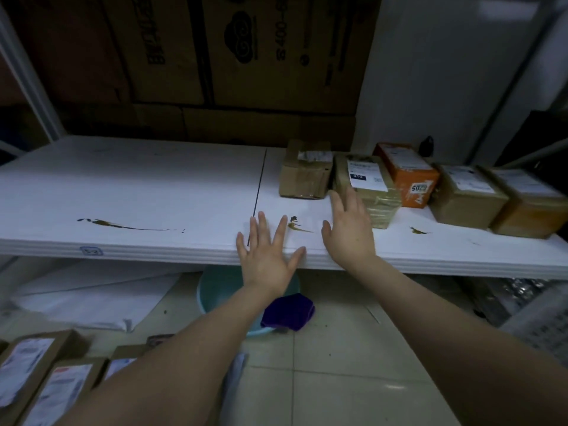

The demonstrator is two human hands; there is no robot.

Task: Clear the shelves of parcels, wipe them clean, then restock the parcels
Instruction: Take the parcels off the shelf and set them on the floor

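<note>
1. Parcels (365, 186) sit in a row on the white shelf (138, 186), toward its right end; your fingers hold none of them.
2. Your left hand (267, 253) is spread wide, fingers (262, 224) released and splayed, hovering over the shelf's front edge beside the dark seam between the two boards.
3. Your right hand (350, 229) is also released, palm down, its fingers (338, 204) reaching to the near left corner of the taped parcel with the white label; whether they touch it cannot be told.
4. Left of that parcel stands a plain brown box (304, 176), toward the back edge.
5. Right of it come an orange box (405, 173) and then two more brown boxes (498, 198), the last near the shelf's right end.
6. Brownish smears (129, 225) mark the shelf close to its front edge: a long one on the left board, a short one between your hands, another further right.
7. Below the shelf, on the tiled floor, a purple cloth (289, 312) hangs over the rim of a teal basin (212, 290).
8. More labelled parcels (46, 385) lie on the floor under your left forearm.
</note>
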